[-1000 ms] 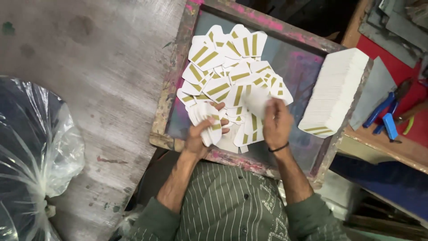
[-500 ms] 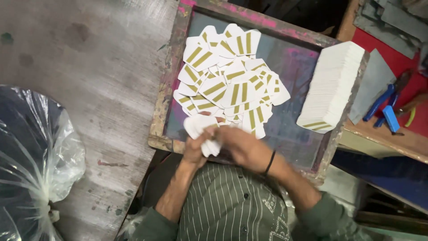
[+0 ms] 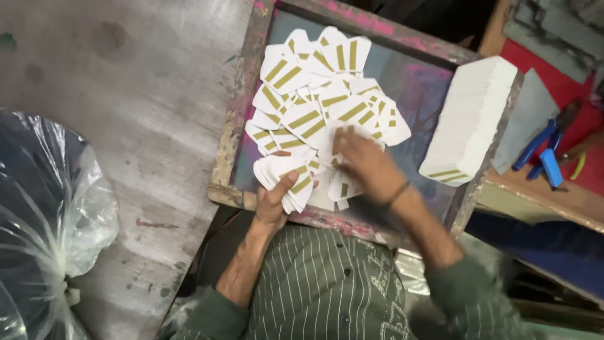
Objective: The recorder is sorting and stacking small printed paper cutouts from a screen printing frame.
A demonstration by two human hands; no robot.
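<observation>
Grey worktop (image 3: pixel 126 94) carries a wooden frame (image 3: pixel 242 113) heaped with gold-striped white tags (image 3: pixel 314 107). Left hand (image 3: pixel 274 198) grips a fanned bundle of tags (image 3: pixel 286 176) at the frame's near edge; right hand (image 3: pixel 362 160) lies spread flat over the heap. Neat tag stack (image 3: pixel 472 116) and blue pliers (image 3: pixel 544 151) sit right, plastic bag (image 3: pixel 50 214) left.

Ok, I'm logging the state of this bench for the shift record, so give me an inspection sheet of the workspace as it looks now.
Surface: paint-stained wooden screen frame lying on a scuffed grey table.
Job's things: loose pile of white tags with gold stripes on the screen; a gathered stack of tags in the left hand.
Clutter: tall neat stack of white cards at the frame's right edge; blue pliers on a red surface.
Grippers: left hand grips the stack; right hand is blurred, over the pile.
Cables: nothing seen.
Surroundings: clear plastic bag at left; striped green shirt.
</observation>
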